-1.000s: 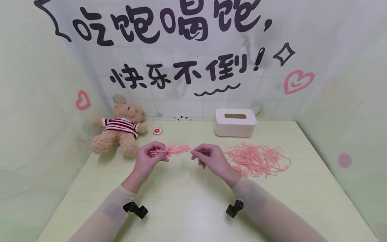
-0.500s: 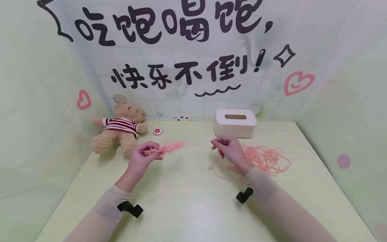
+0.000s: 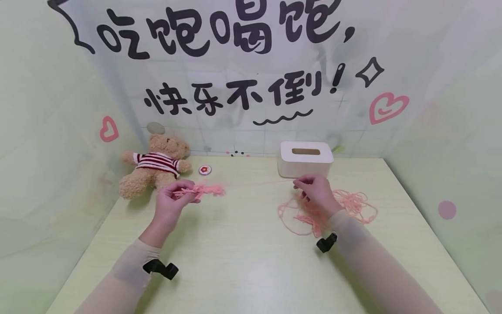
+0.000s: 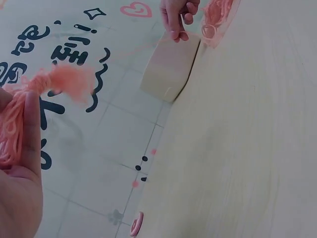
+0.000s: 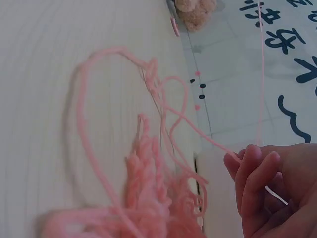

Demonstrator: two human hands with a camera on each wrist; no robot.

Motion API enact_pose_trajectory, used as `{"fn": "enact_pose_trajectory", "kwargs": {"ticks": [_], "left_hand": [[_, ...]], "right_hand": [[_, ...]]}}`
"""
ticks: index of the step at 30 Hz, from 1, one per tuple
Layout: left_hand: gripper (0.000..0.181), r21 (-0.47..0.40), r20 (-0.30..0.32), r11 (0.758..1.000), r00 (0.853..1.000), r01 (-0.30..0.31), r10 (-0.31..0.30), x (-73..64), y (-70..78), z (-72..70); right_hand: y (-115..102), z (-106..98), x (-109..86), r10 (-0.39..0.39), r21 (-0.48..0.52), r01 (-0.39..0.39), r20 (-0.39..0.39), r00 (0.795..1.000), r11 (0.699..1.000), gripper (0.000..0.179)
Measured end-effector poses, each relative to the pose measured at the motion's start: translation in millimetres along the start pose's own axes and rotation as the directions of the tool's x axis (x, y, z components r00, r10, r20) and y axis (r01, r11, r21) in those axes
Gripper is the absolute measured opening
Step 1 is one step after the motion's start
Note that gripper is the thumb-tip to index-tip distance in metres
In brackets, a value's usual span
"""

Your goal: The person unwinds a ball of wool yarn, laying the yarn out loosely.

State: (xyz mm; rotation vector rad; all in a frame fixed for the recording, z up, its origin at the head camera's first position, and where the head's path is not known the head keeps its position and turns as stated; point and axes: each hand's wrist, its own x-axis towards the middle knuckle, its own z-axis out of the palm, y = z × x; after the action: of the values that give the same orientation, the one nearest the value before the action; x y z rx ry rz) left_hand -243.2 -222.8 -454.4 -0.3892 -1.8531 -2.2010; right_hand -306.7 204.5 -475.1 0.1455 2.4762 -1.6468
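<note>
My left hand (image 3: 172,203) grips a small bundle of pink yarn (image 3: 204,190) above the table, near the bear. In the left wrist view the bundle (image 4: 12,124) shows looped strands between thumb and fingers, with a blurred fluffy end jutting out. A thin pink strand (image 3: 262,183) runs taut from the bundle across to my right hand (image 3: 318,194), which pinches it between thumb and fingertips. Beneath the right hand lies a loose tangle of pink yarn (image 3: 353,204), partly hidden by that hand. In the right wrist view a strand (image 5: 208,139) also leads from the tangle to the fingertips.
A teddy bear (image 3: 157,161) in a striped sweater leans at the back left of the table (image 3: 251,261). Close to it lies a round flower badge (image 3: 205,170). The white tissue box (image 3: 306,161) stands at the back, just behind my right hand. Printed cloth walls surround the table.
Both hands have moved apart, the right one rightward over the tangle and the left one leftward with the bundle. The strand between them has lengthened. A loop of the tangle has shifted toward the left.
</note>
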Motion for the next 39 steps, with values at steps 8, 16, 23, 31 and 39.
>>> {"fn": "enact_pose_trajectory", "kwargs": {"ticks": [8,16,23,31,39], "left_hand": [[0.025,-0.003,-0.025,1.000,0.999,-0.021,0.021,1.8,2.0,-3.8],[0.030,-0.042,0.076,0.999,0.997,-0.009,0.012,-1.5,-7.8,10.3],[0.027,-0.005,0.153,1.000,0.988,0.011,-0.010,-5.0,-13.0,26.7],[0.018,0.009,0.177,0.999,0.984,0.031,-0.032,-5.5,-16.4,36.7],[0.015,0.041,0.158,0.996,0.984,0.075,-0.081,-5.6,-14.9,39.6]], "right_hand": [[12,-11,7.8,0.022,-0.015,-0.023,-0.027,0.999,1.000,0.037],[8,6,4.4,-0.062,-0.139,0.066,0.035,0.997,0.988,0.032],[-29,46,-26.5,-0.217,-0.157,0.255,0.225,0.950,0.954,0.033],[-48,92,-54.3,-0.267,0.089,0.255,0.446,0.854,0.963,0.032],[-45,106,-60.7,-0.264,0.201,0.203,0.353,0.898,0.958,0.023]]}}
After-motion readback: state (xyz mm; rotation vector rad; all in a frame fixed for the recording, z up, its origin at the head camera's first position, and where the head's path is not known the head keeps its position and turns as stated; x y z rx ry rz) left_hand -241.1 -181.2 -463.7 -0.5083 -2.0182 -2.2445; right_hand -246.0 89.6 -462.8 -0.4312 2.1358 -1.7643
